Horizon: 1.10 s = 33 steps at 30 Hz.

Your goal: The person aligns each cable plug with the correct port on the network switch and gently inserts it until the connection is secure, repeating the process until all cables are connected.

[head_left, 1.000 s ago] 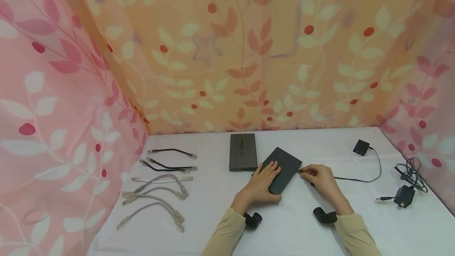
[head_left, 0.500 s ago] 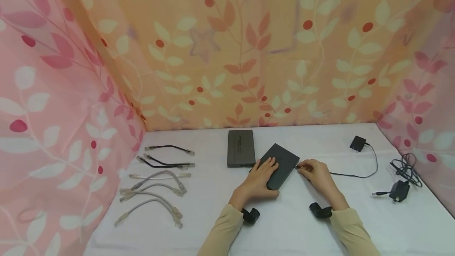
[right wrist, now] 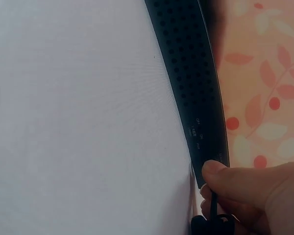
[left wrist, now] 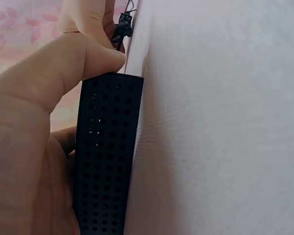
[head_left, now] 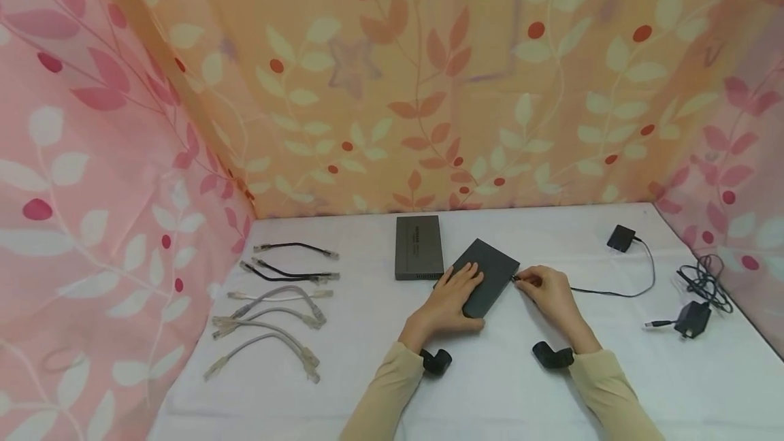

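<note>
A flat dark box that looks like a network switch [head_left: 492, 271] lies at an angle on the white table. My left hand [head_left: 444, 303] rests across its top with spread fingers, and the left wrist view shows the thumb along the edge of its perforated side [left wrist: 107, 161]. At the right-hand edge of this box, my right hand [head_left: 548, 293] pinches a small black power plug [head_left: 514, 278] between thumb and fingertips. The fingers partly cover the plug, right at the box's edge. Small printed labels show on that side [right wrist: 183, 63] in the right wrist view.
A second, grey box [head_left: 418, 248] stands just behind to the left. Several short network cables [head_left: 269, 329] lie at the left. On the right are a black adapter [head_left: 621, 238], its thin cord [head_left: 612, 293] running to my right hand, and another adapter [head_left: 693, 319] with coiled cord.
The head view has shifted slightly. Both hands keep nearly the same places, the left on the box and the right pinching the plug at its edge.
</note>
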Available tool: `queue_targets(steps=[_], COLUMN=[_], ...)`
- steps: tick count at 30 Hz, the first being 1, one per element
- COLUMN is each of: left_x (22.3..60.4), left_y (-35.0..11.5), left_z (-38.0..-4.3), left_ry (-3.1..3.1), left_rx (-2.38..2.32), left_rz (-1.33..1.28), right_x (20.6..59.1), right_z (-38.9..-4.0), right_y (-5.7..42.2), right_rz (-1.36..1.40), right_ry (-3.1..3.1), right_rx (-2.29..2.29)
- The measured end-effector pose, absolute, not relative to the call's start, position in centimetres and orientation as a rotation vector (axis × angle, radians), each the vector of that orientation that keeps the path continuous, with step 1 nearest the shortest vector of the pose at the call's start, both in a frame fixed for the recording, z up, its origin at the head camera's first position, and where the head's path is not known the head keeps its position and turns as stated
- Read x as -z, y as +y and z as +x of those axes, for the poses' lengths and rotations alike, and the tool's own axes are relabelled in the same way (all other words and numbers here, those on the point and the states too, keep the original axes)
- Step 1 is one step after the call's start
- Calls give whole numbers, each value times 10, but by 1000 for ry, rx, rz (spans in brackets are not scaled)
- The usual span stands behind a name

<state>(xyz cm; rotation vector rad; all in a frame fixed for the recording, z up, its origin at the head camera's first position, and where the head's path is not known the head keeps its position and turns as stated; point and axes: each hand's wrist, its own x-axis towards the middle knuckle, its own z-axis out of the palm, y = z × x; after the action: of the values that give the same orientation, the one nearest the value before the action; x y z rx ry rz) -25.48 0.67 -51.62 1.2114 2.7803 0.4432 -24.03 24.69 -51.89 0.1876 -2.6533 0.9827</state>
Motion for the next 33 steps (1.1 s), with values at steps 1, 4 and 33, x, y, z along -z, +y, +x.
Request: queue_targets(steps=[1,4,33], left_x=[516,516,513], left_y=[7,7,8], left_z=[-255,-256,-255], left_ry=[2781,2788,2776], left_rx=[-439,-431,-410], left_rz=[1209,1205,1201], right_x=[520,522,516], right_z=[-241,-244,-249], right_y=[247,247,255], right_rz=[189,199,152], right_ry=[-2646,-2623,-2728], right_rx=[-982,-974,-1084])
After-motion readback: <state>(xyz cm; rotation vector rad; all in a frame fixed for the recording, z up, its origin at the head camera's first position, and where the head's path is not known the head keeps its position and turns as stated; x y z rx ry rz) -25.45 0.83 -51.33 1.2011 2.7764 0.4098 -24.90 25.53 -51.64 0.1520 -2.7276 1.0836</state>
